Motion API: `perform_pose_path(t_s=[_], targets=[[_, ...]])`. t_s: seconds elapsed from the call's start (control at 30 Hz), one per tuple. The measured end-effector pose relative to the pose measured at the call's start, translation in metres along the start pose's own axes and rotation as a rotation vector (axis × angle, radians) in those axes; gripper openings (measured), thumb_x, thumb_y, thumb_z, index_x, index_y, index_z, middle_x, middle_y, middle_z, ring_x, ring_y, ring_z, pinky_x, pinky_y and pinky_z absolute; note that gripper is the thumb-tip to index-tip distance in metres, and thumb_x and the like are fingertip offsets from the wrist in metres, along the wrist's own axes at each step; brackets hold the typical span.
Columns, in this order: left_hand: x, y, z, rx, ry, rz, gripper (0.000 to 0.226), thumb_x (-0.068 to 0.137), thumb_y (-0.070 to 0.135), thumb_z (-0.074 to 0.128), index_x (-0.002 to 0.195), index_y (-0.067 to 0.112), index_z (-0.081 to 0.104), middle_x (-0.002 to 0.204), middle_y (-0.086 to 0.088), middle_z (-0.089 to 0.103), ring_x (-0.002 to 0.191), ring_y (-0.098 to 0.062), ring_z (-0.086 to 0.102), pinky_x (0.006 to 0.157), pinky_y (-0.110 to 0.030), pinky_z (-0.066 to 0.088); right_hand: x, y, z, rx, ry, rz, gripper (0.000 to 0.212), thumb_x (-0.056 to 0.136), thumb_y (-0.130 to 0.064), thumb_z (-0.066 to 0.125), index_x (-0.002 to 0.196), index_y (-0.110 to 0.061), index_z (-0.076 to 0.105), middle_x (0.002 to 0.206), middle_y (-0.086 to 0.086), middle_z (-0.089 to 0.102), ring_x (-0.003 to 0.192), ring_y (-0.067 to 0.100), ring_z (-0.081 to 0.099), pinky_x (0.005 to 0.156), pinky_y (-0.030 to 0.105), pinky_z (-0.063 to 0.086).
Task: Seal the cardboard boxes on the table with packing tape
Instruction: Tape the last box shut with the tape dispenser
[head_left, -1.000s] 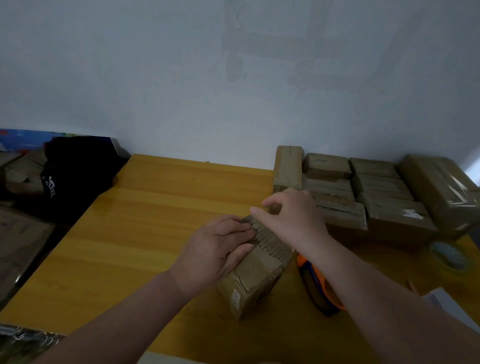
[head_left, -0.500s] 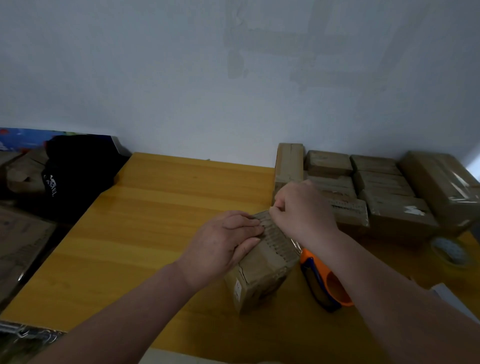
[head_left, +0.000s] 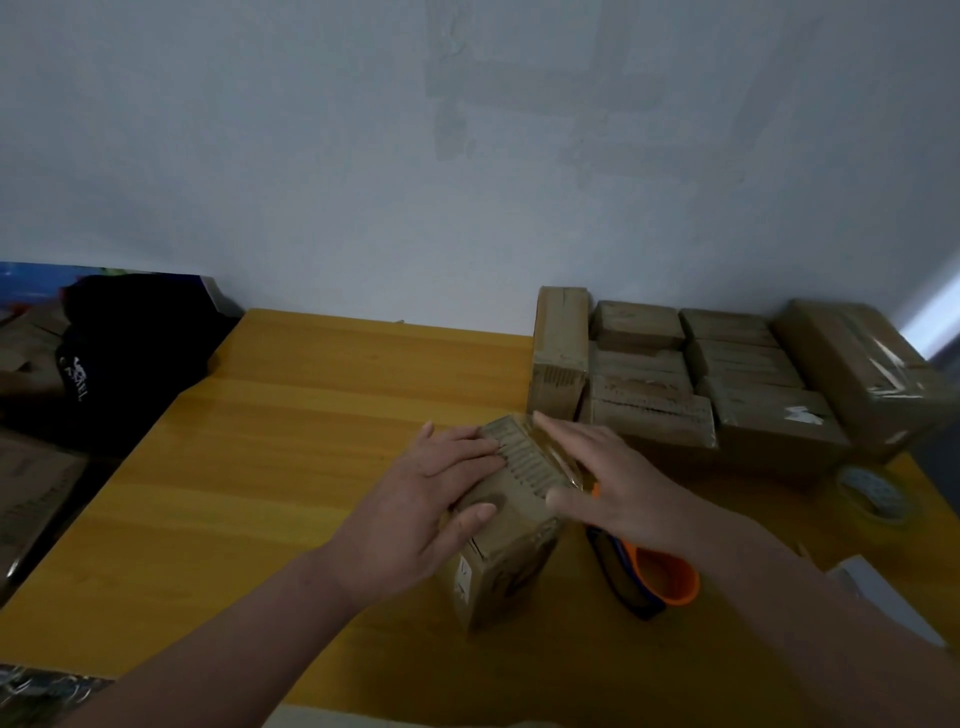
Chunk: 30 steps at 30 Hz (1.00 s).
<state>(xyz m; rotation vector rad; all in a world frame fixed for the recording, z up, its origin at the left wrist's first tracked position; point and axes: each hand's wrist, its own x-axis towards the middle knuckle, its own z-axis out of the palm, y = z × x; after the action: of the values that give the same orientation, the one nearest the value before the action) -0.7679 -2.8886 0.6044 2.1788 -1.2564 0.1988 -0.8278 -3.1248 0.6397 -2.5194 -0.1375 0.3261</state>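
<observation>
Box (head_left: 511, 569) just beside tape dispenser (head_left: 658, 578)

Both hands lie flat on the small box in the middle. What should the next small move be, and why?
Probably slide the right hand down the right side of the box to rub the tape flat, while the left hand steadies it. The glossy tape wraps the box's top right edge under straight fingers, and the tape dispenser lies unheld on the table.

Nine cardboard boxes (head_left: 506, 525), one tape dispenser (head_left: 652, 577), one tape roll (head_left: 878, 493).
</observation>
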Motion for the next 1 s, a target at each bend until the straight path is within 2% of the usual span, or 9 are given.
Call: perform_pose_path(t_s=[0.07, 0.13, 0.2, 0.33, 0.43, 0.53, 0.7, 0.9, 1.0], targets=[[-0.002, 0.001, 0.002, -0.007, 0.025, 0.030, 0.046, 0.101, 0.044, 0.036, 0.126, 0.014, 0.060, 0.131, 0.004, 0.055, 0.131, -0.009, 0.041, 0.115, -0.047, 0.021, 0.001, 0.001, 0.005, -0.033, -0.077, -0.026, 0.124, 0.053, -0.098, 0.038, 0.152, -0.038, -0.005, 0.159, -0.018, 0.004, 0.145, 0.005, 0.005, 0.119, 0.041, 0.017], [-0.002, 0.001, 0.003, -0.028, 0.040, 0.043, 0.040, 0.101, 0.041, 0.038, 0.122, 0.015, 0.062, 0.126, 0.006, 0.054, 0.125, -0.007, 0.046, 0.115, -0.048, 0.021, 0.003, -0.003, 0.006, -0.066, -0.105, -0.045, 0.124, 0.058, -0.086, 0.058, 0.149, -0.043, -0.014, 0.158, -0.023, -0.004, 0.146, 0.004, -0.001, 0.120, 0.040, 0.015], [-0.002, 0.000, 0.003, -0.045, 0.050, 0.042, 0.036, 0.101, 0.040, 0.039, 0.120, 0.017, 0.061, 0.124, 0.008, 0.053, 0.122, -0.005, 0.047, 0.115, -0.049, 0.020, 0.005, -0.005, 0.005, -0.132, -0.097, -0.070, 0.125, 0.062, -0.077, 0.067, 0.147, -0.044, -0.018, 0.157, -0.025, -0.008, 0.145, 0.002, -0.005, 0.119, 0.037, 0.013], [-0.004, -0.001, 0.004, -0.063, 0.072, 0.044, 0.034, 0.101, 0.040, 0.039, 0.120, 0.019, 0.059, 0.122, 0.009, 0.053, 0.124, -0.006, 0.046, 0.116, -0.049, 0.018, 0.005, -0.014, 0.002, -0.360, -0.084, -0.125, 0.127, 0.067, -0.077, 0.064, 0.148, -0.033, -0.023, 0.158, -0.021, -0.012, 0.144, 0.003, -0.005, 0.116, 0.030, 0.014], [-0.005, -0.001, 0.005, -0.082, 0.084, 0.033, 0.034, 0.101, 0.041, 0.038, 0.120, 0.020, 0.058, 0.122, 0.009, 0.053, 0.126, -0.006, 0.045, 0.115, -0.050, 0.015, 0.005, -0.021, 0.001, -0.557, -0.061, -0.166, 0.127, 0.069, -0.080, 0.058, 0.147, -0.027, -0.026, 0.158, -0.014, -0.021, 0.146, 0.010, -0.007, 0.118, 0.032, 0.011], [-0.005, -0.002, 0.006, -0.089, 0.088, 0.024, 0.036, 0.102, 0.041, 0.037, 0.120, 0.019, 0.059, 0.121, 0.009, 0.053, 0.127, -0.007, 0.045, 0.115, -0.052, 0.015, 0.006, -0.028, -0.002, -0.652, -0.092, -0.162, 0.127, 0.071, -0.078, 0.058, 0.149, -0.022, -0.025, 0.156, -0.007, -0.030, 0.147, 0.014, -0.012, 0.120, 0.038, 0.010], [-0.005, 0.000, 0.006, -0.107, 0.099, 0.005, 0.038, 0.102, 0.040, 0.037, 0.116, 0.017, 0.062, 0.119, 0.007, 0.056, 0.125, -0.004, 0.046, 0.117, -0.050, 0.014, 0.012, -0.042, 0.002, -0.659, -0.144, -0.130, 0.129, 0.073, -0.074, 0.061, 0.148, -0.015, -0.025, 0.153, -0.001, -0.038, 0.147, 0.018, -0.019, 0.121, 0.046, 0.013], [-0.010, 0.005, 0.008, 0.044, 0.046, 0.017, 0.068, 0.087, 0.070, 0.041, 0.120, 0.013, 0.058, 0.121, -0.001, 0.054, 0.122, -0.011, 0.049, 0.116, -0.049, 0.017, 0.004, -0.039, 0.010, -0.638, -0.094, -0.163, 0.123, 0.075, -0.074, 0.059, 0.150, -0.018, -0.022, 0.154, -0.004, -0.035, 0.146, 0.015, -0.022, 0.121, 0.045, 0.009], [-0.009, 0.005, 0.010, 0.085, 0.062, 0.027, 0.067, 0.084, 0.071, 0.048, 0.119, 0.014, 0.056, 0.119, 0.000, 0.054, 0.118, -0.014, 0.051, 0.112, -0.049, 0.027, -0.004, -0.036, 0.015, -0.600, -0.073, -0.181, 0.121, 0.076, -0.072, 0.060, 0.150, -0.022, -0.021, 0.155, -0.009, -0.034, 0.145, 0.012, -0.024, 0.122, 0.042, 0.006]])
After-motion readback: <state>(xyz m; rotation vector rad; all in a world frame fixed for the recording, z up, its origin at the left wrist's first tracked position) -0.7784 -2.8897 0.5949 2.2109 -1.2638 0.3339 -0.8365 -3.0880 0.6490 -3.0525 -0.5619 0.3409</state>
